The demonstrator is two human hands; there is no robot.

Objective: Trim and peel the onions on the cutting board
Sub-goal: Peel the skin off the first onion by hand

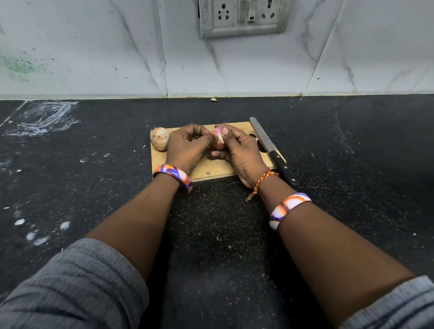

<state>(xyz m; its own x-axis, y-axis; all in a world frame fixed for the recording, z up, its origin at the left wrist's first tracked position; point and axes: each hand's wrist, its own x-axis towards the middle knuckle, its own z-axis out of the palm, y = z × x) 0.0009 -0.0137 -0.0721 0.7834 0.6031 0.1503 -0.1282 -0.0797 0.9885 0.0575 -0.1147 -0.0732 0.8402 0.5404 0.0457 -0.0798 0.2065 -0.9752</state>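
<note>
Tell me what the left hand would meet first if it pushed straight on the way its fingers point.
The left hand points right, at the partly peeled onion it already pinches; just beyond are the right hand's fingers.

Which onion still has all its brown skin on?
The onion at the board's far left corner, untouched by either hand. The held onion already shows pink, peeled flesh.

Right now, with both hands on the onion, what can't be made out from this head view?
- Onion in hand: mostly covered by the left hand and right hand; how far it is peeled is unclear.
- Cutting board: middle hidden under the hands.
- Second onion: its right side is behind the left hand.
</note>
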